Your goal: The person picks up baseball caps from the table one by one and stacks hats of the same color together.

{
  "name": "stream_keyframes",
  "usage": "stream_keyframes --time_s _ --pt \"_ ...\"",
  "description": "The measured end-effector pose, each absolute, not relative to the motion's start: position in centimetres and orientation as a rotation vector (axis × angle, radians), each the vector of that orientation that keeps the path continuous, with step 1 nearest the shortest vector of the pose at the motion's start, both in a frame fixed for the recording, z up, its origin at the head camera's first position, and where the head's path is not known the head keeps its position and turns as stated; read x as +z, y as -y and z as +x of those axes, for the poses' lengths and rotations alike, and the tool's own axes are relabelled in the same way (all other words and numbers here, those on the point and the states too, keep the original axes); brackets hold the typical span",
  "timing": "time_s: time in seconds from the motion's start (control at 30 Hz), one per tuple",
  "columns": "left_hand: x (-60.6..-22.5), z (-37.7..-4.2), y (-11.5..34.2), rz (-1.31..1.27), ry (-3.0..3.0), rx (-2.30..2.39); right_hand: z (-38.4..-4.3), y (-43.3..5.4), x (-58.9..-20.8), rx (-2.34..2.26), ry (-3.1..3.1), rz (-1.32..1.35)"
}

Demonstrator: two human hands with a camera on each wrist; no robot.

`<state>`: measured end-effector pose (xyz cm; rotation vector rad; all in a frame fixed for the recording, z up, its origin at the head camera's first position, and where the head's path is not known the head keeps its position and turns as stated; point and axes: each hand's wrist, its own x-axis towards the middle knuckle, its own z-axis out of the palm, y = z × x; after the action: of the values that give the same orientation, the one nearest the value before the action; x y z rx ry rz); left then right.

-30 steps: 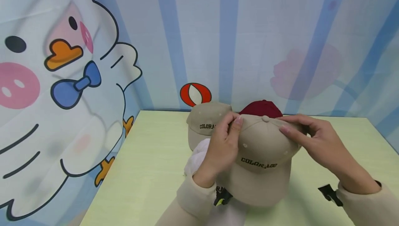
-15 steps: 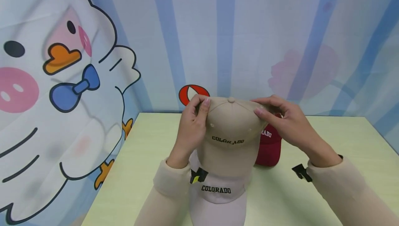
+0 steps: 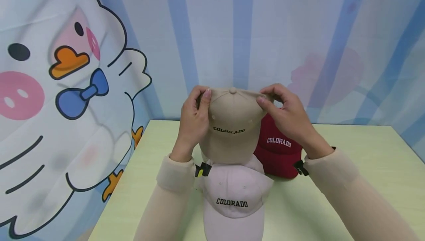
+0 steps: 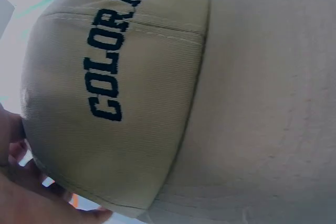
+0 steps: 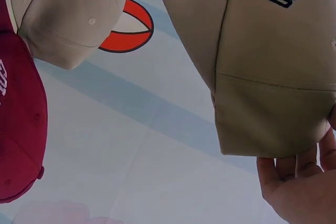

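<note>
A khaki baseball cap [image 3: 229,112] with dark COLORADO lettering is held up at the back of the table, brim down. My left hand [image 3: 194,121] pinches one side of its crown, thumb in front. On the other side my right hand [image 3: 287,113] grips the cap's edge, its fingers curled behind the fabric. In the right wrist view a second khaki cap [image 5: 84,24] shows apart from the held one; the held cap largely covers it in the head view. A red baseball cap [image 3: 278,159] sits just right of it, below my right hand.
A pale pinkish-white baseball cap [image 3: 234,185] lies on the pale yellow table [image 3: 352,185] in front, between my forearms. Behind the table hangs a blue and white cartoon backdrop [image 3: 216,41], with a large duck at the left.
Both hands have carried the khaki cap left and up, away from me. The pale cap in front and the red cap have come into fuller view; the second khaki cap is now largely covered.
</note>
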<state>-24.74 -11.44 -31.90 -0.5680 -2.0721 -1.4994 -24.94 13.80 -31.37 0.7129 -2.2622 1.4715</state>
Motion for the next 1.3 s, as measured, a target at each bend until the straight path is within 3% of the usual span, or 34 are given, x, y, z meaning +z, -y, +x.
stream_keyframes --time_s 0.6,1.3 --pt "-35.5 -29.2 12.9 -0.527 1.963 -1.226 -28.8 -11.2 -34.2 1.400 2.170 0.735" --pt "-41.4 -32.5 14.2 -0.302 2.177 -1.401 -31.0 -9.9 -38.7 1.523 2.463 0.561"
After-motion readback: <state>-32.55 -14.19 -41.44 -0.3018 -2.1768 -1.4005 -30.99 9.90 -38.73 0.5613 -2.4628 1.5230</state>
